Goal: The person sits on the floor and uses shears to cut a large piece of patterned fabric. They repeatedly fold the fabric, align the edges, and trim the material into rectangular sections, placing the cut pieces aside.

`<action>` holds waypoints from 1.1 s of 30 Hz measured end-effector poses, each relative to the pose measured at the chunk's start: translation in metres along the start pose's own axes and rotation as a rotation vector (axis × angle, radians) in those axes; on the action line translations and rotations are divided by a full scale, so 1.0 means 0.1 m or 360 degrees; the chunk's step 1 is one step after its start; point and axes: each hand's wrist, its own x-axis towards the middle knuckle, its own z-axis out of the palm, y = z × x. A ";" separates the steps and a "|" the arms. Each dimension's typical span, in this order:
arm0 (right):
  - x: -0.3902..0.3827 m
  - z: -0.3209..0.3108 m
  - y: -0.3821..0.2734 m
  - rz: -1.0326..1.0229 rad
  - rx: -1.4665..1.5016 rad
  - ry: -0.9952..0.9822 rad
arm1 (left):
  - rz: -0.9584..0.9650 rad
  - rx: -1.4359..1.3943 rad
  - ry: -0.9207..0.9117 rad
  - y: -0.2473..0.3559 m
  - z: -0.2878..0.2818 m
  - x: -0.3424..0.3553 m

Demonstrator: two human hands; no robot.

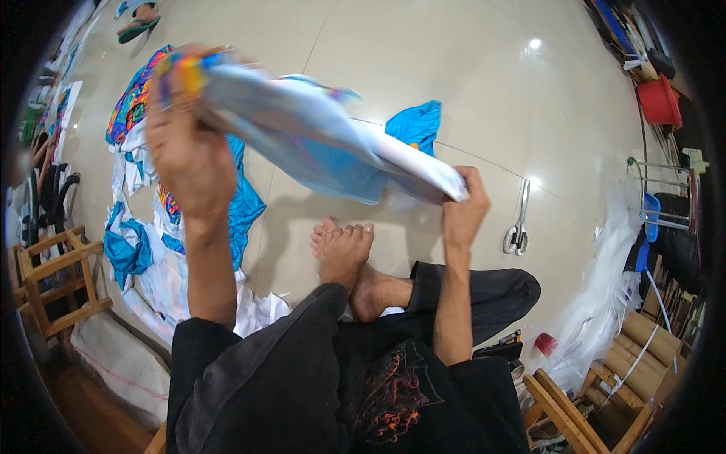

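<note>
I hold a long piece of light blue and white fabric (295, 136) stretched in the air above my bare feet, blurred by motion, with some bright multicoloured printing at its left end. My left hand (189, 159) grips that left end, high in the view. My right hand (463, 200) pinches the lower right end. Behind the held piece lies a turquoise cloth (412, 121) on the floor. To the left is a heap of turquoise, white and colourful printed fabric (128, 250). Silver scissors (518, 227) lie on the floor right of my right hand.
Tiled floor (544, 113) surrounds me. At left stand a wooden stool (60, 287) and a pale sack (121, 363); a sandalled foot (136, 26) shows at top left. Along the right are a red bucket (658, 102), plastic sheeting (594, 287), brown rolls (635, 356) and wooden frames (560, 408).
</note>
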 end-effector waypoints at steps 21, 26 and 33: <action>2.63 -1.72 0.27 0.0083 0.1240 -0.0158 | -0.0133 -0.0081 -0.0251 -0.56 -0.52 2.68; 2.24 -2.14 -0.32 -0.0359 0.1583 -0.0130 | -0.0327 -0.1267 -0.1364 0.79 -1.13 2.36; 1.16 -1.71 0.34 0.0041 0.0890 -0.0757 | -0.0396 0.0298 -0.0854 0.27 -1.92 0.26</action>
